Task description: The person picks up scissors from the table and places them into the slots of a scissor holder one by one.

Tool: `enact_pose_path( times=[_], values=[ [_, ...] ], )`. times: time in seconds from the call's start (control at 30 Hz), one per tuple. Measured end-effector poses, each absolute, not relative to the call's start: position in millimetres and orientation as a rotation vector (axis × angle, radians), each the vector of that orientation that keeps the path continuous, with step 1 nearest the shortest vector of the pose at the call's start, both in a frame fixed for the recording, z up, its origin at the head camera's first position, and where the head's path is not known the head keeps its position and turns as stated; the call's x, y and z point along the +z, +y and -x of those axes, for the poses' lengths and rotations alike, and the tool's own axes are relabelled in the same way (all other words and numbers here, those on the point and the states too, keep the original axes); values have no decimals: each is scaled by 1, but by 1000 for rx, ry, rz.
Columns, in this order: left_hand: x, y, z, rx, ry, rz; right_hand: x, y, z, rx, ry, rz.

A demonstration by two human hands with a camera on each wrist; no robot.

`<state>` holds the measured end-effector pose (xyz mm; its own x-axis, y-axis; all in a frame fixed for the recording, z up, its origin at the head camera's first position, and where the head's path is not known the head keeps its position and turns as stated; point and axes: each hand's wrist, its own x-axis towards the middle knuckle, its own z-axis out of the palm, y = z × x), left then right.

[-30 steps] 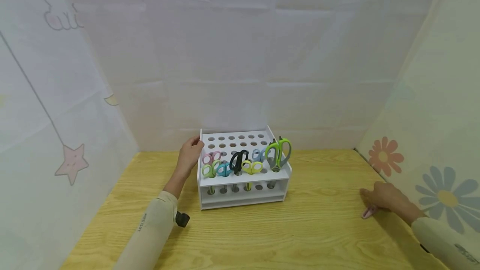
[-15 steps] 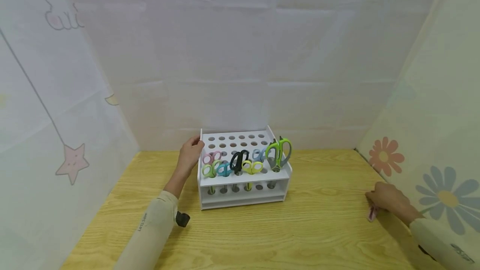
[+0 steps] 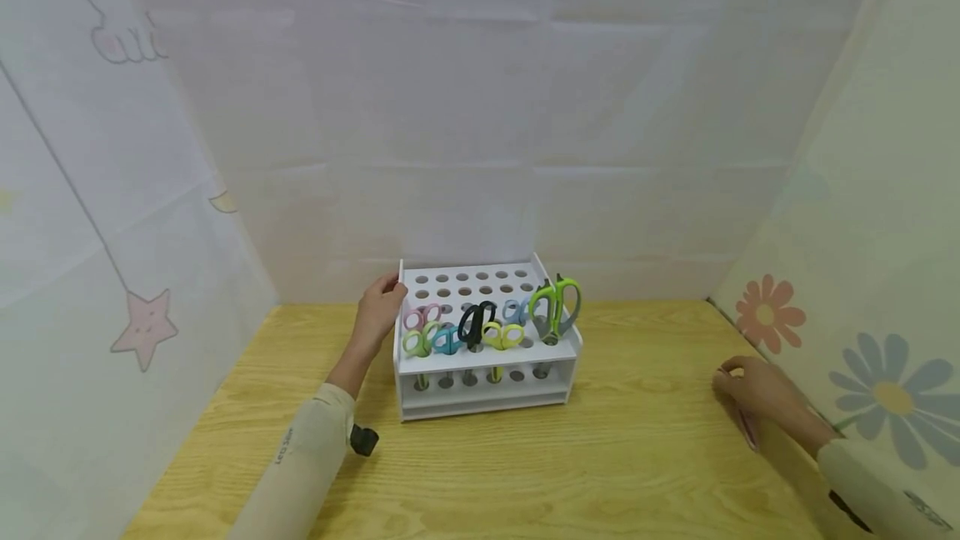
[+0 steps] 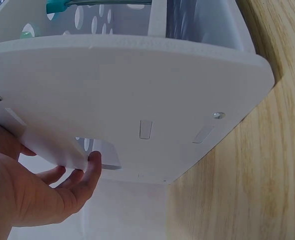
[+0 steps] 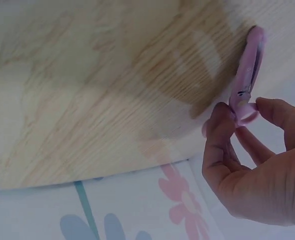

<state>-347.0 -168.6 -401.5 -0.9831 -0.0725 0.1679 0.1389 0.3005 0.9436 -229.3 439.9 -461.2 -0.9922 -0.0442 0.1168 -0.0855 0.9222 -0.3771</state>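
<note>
A white rack (image 3: 457, 361) with rows of round holes stands on the table, several scissors in its front rows. My left hand (image 3: 380, 307) grips the rack's left side panel (image 4: 132, 100) near its far end; in the left wrist view the fingertips reach the panel's cut-out. At the far right, my right hand (image 3: 765, 394) holds a pair of pink scissors (image 5: 247, 75) by the handle loops, slim end pointing away from the fingers. Among the racked scissors are a black-handled pair (image 3: 477, 323), a yellow pair (image 3: 502, 335) and a large green-and-grey pair (image 3: 555, 307).
The wooden table (image 3: 600, 473) meets a pale cloth wall (image 3: 480, 107) behind the rack. Patterned cloth walls rise at left and right, the right one (image 3: 862, 273) with printed flowers close to my right hand.
My right hand has turned the pink scissors so that their free end has swung towards me and to the right. The left hand and the rack have stayed in place.
</note>
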Motion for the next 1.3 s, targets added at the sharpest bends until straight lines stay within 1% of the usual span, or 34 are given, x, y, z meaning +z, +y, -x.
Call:
enact_pose_path(
  times=[0.13,0.33,0.7,1.1,1.3],
  values=[
    [-402,-169,348,-1757,-2390,56,-463,433,233,708,-2878,-108],
    [-402,-169,348,-1756,-2395,45,-457,418,234,852,-2772,-140],
    [-401,-169,348,-1769,-2382,49,-431,389,236,854,-2662,-233],
    [-404,-170,348,-1773,-2381,51,-401,338,237,849,-2541,-261],
    [-403,-168,349,-1777,-2367,39,-387,321,243,860,-2505,-273]
  ],
)
